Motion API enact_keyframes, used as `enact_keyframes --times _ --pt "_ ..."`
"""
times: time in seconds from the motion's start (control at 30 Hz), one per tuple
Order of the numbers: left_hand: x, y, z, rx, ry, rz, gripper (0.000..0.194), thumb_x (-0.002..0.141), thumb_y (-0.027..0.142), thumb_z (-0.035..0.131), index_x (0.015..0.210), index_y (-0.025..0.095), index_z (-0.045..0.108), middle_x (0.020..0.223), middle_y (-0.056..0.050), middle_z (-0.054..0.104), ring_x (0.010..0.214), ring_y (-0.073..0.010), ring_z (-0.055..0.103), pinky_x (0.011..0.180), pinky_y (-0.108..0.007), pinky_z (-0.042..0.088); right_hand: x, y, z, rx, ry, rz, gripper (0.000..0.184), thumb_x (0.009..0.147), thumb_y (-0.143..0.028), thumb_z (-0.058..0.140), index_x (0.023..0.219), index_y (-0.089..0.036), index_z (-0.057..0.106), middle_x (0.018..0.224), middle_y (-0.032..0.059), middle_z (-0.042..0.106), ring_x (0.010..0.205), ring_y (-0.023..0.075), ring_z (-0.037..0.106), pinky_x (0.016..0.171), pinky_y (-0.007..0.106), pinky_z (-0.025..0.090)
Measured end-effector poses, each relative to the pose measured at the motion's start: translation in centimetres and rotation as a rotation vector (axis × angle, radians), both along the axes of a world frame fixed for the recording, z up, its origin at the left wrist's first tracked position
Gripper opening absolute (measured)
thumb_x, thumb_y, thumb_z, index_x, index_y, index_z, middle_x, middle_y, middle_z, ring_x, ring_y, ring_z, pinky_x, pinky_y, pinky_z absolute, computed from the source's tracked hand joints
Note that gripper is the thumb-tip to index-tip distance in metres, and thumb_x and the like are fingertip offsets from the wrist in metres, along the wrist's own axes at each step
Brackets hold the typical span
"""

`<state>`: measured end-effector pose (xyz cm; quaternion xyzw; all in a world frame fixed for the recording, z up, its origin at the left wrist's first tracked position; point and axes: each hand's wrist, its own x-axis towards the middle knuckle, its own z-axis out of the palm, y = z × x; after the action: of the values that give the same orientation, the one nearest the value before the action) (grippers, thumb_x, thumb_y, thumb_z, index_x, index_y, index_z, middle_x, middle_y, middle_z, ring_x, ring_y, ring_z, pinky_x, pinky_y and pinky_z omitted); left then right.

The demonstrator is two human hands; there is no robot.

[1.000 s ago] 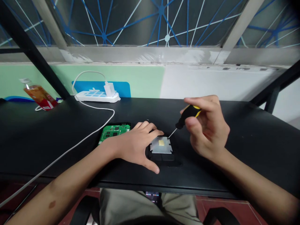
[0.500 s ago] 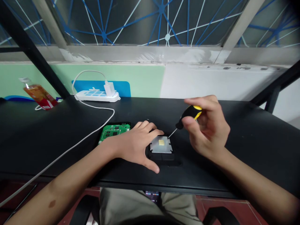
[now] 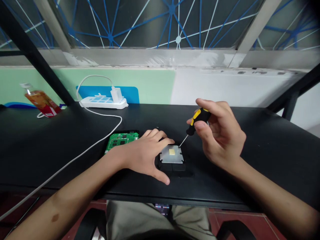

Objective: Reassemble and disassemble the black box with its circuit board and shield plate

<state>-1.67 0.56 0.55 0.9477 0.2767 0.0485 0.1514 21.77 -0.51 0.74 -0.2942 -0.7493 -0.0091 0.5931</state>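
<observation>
In my right hand (image 3: 221, 135) is a black and yellow screwdriver (image 3: 198, 118), held tilted between thumb and fingers. Its thin shaft slants down to the upper right corner of a silver metal plate (image 3: 177, 158). A small pale yellow pad (image 3: 172, 152) sits on the plate. Underneath the plate is a black casing (image 3: 172, 167). My left hand (image 3: 147, 151) lies with fingers spread along the left side of the casing, index finger at the plate's upper edge. A green circuit board (image 3: 122, 140) in a black housing is partly hidden behind my left wrist.
A white power strip (image 3: 103, 102) with a plugged-in charger (image 3: 116, 95) stands against the wall. Its white cable (image 3: 100, 140) runs across the black table (image 3: 262, 150) to the left front. At the far left is a bottle (image 3: 41, 100) of amber drink.
The screwdriver's handle has turned in my right fingers, so its yellow stripe now faces me. Its tip stays at the plate's corner. My left hand has hardly moved.
</observation>
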Motion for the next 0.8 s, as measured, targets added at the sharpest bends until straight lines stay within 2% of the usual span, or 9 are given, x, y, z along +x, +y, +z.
enact_keyframes --times 0.17,0.3,0.57,0.8 --pt "0.03 -0.06 0.05 0.010 0.000 -0.001 0.109 0.070 0.075 0.084 0.152 0.014 0.045 0.135 -0.016 0.053 0.125 -0.0382 0.047 0.113 -0.055 0.037 -0.02 -0.45 -0.08 -0.002 -0.010 -0.007 0.059 0.093 -0.017 0.065 0.146 -0.040 0.058 0.114 0.0053 0.069 0.091 0.0207 0.070 0.078 0.045 0.063" --pt "0.07 -0.09 0.09 0.016 -0.002 -0.004 0.109 0.070 0.073 0.085 0.152 0.012 0.046 0.134 -0.016 0.054 0.125 -0.0376 0.048 0.113 -0.054 0.038 -0.17 -0.52 -0.13 -0.045 0.009 0.012 0.061 0.093 -0.014 0.065 0.148 -0.039 0.056 0.121 0.0042 0.073 0.096 0.0200 0.073 0.083 0.043 0.064" --pt "-0.14 0.02 -0.33 0.044 -0.018 -0.014 0.107 0.070 0.076 0.083 0.151 0.016 0.046 0.133 -0.016 0.054 0.123 -0.0377 0.049 0.111 -0.054 0.039 -0.50 -0.66 -0.13 -0.016 -0.018 0.000 0.060 0.089 -0.013 0.071 0.142 -0.039 0.059 0.110 0.0026 0.075 0.097 0.0197 0.072 0.081 0.039 0.059" --pt "0.05 0.06 -0.32 0.031 -0.021 -0.020 0.105 0.071 0.076 0.082 0.150 0.017 0.046 0.132 -0.016 0.055 0.122 -0.0378 0.049 0.110 -0.055 0.039 -0.74 -1.05 0.40 -0.037 -0.035 -0.138 0.048 0.089 -0.018 0.074 0.133 -0.033 0.064 0.105 0.0012 0.076 0.087 0.0172 0.071 0.081 0.038 0.057"
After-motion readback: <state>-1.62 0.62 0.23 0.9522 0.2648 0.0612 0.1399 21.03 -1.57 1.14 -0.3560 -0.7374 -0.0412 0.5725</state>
